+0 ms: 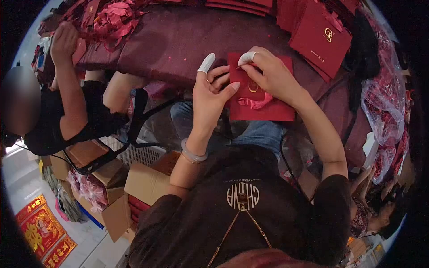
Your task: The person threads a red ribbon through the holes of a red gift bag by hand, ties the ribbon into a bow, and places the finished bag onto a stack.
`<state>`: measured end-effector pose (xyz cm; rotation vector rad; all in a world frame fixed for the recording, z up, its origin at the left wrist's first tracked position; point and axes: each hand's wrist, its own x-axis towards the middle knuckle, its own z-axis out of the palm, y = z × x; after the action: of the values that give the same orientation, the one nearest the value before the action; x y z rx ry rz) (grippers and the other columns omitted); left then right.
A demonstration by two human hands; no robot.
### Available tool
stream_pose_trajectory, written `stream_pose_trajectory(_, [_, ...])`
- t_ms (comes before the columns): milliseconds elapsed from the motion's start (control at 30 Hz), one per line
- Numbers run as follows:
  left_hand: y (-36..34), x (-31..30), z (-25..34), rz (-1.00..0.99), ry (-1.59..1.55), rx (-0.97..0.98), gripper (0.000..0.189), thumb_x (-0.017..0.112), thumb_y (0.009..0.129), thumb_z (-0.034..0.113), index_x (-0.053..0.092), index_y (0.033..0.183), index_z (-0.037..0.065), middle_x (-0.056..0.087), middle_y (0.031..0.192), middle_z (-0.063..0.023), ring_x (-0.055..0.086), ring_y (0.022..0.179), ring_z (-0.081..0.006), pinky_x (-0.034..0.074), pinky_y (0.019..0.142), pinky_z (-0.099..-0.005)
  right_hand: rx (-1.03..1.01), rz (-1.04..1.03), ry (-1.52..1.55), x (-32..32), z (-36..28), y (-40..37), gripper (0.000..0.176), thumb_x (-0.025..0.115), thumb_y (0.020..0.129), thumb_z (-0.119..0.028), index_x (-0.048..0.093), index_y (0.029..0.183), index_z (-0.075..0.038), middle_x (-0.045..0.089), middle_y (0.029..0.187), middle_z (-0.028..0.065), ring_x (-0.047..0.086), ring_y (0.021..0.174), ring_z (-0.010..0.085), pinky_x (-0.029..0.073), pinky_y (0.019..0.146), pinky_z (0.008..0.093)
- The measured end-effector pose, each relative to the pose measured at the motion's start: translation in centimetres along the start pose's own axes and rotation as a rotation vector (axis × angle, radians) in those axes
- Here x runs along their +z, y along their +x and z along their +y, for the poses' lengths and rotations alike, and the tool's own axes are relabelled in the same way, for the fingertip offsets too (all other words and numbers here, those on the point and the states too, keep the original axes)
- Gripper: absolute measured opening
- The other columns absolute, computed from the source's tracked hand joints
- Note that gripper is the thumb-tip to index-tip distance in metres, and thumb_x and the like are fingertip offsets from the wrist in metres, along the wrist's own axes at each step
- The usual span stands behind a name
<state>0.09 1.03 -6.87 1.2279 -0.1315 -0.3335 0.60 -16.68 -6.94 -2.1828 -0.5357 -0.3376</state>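
Note:
A flat red bag [281, 111] with a gold logo and a pink ribbon [252, 103] lies at the near edge of the cloth-covered table. My left hand [213, 91] holds the bag's left edge between thumb and fingers; its index finger, in a white cover, points up and away. Over the upper part of the bag, my right hand [268, 73] has thumb and white-covered index finger pinched together. Whatever sits in that pinch is too small to make out. The ribbon lies across the bag below the right hand.
Stacked red bags [321, 42] lie at the upper right, beside clear plastic wrapping [384, 102]. Pink ribbons [115, 22] are heaped at the upper left. A co-worker [71, 94] sits on the left. Open cardboard boxes [147, 181] stand below the table at my left.

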Motion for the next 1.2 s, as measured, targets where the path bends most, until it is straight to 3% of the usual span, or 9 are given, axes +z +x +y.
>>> stream_pose_trajectory(133, [-0.1,0.2,-0.1,0.016,-0.001,0.002,0.069,0.06,0.075,-0.013,0.024,0.133,-0.002,0.048,0.114,-0.0164,0.053,0.103,-0.0194,0.047,0.085,-0.0277,-0.02,0.017,-0.027,0.1,-0.1,0.0,0.012,0.056,0.08,-0.009,0.054,0.089,0.0,0.055,0.086,0.0152,0.053,0.087,0.0327,0.044,0.077,0.038])
stream_pose_trajectory(333, [-0.1,-0.1,-0.3,0.0,-0.058,-0.004,0.067,0.062,0.077,-0.008,0.025,0.132,-0.004,0.048,0.116,-0.0161,0.052,0.106,-0.0205,0.046,0.087,-0.0292,0.147,0.031,0.079,0.2,-0.5,0.0,0.012,0.056,0.081,-0.009,0.054,0.088,0.0,0.055,0.087,0.0155,0.054,0.087,0.0326,0.044,0.077,0.0378])
stream_pose_trajectory(800, [-0.2,0.3,0.0,0.067,-0.018,-0.014,0.064,0.062,0.073,-0.012,0.031,0.129,-0.003,0.05,0.113,-0.0169,0.054,0.101,-0.0187,0.047,0.084,-0.0272,-0.21,-0.01,-0.268,0.6,-1.0,-0.1,0.017,0.056,0.076,0.001,0.051,0.093,0.001,0.052,0.087,0.0135,0.049,0.079,0.0312,0.042,0.072,0.0371])
stream_pose_trajectory(1000, [-0.8,0.5,-0.1,0.114,0.238,0.063,0.059,0.065,0.071,-0.01,0.04,0.124,-0.003,0.058,0.105,-0.0152,0.056,0.097,-0.0178,0.046,0.083,-0.027,-0.135,0.051,-0.167,1.1,-0.9,-0.6,0.018,0.057,0.074,0.0,0.051,0.091,0.0,0.052,0.087,0.014,0.05,0.08,0.0315,0.042,0.072,0.0374])
stream_pose_trajectory(1033, [-1.0,0.5,-0.2,0.108,0.245,0.09,0.059,0.065,0.072,-0.009,0.04,0.124,-0.002,0.058,0.105,-0.0149,0.056,0.097,-0.0176,0.047,0.082,-0.0269,-0.125,0.019,-0.211,1.3,-0.8,-0.8,0.022,0.055,0.069,-0.006,0.052,0.09,-0.001,0.05,0.092,0.0134,0.05,0.086,0.0313,0.044,0.075,0.038])
stream_pose_trajectory(1100, [-1.2,0.5,0.0,0.109,0.358,0.094,0.058,0.065,0.072,-0.008,0.04,0.124,-0.002,0.058,0.104,-0.0145,0.056,0.095,-0.017,0.047,0.08,-0.0269,-0.175,0.031,-0.263,1.5,-0.9,-1.0,0.02,0.055,0.07,-0.007,0.052,0.09,-0.001,0.05,0.091,0.013,0.05,0.086,0.0308,0.044,0.075,0.0379])
stream_pose_trajectory(1167, [-1.4,0.5,-0.1,0.146,0.318,0.07,0.057,0.064,0.073,-0.007,0.04,0.124,-0.002,0.058,0.104,-0.014,0.056,0.094,-0.0163,0.048,0.079,-0.0265,-0.218,0.043,-0.307,1.7,-1.1,-1.1,0.019,0.054,0.071,-0.007,0.052,0.089,-0.001,0.05,0.091,0.0127,0.05,0.086,0.0303,0.043,0.075,0.0378])
stream_pose_trajectory(1200, [-1.5,0.5,-0.4,0.141,0.136,0.031,0.058,0.063,0.073,-0.011,0.04,0.125,-0.002,0.058,0.104,-0.0115,0.055,0.095,-0.0158,0.047,0.082,-0.0268,-0.235,0.0,-0.304,1.7,-1.2,-1.1,0.019,0.053,0.072,-0.008,0.052,0.09,-0.001,0.05,0.091,0.0122,0.05,0.086,0.03,0.044,0.076,0.0376])
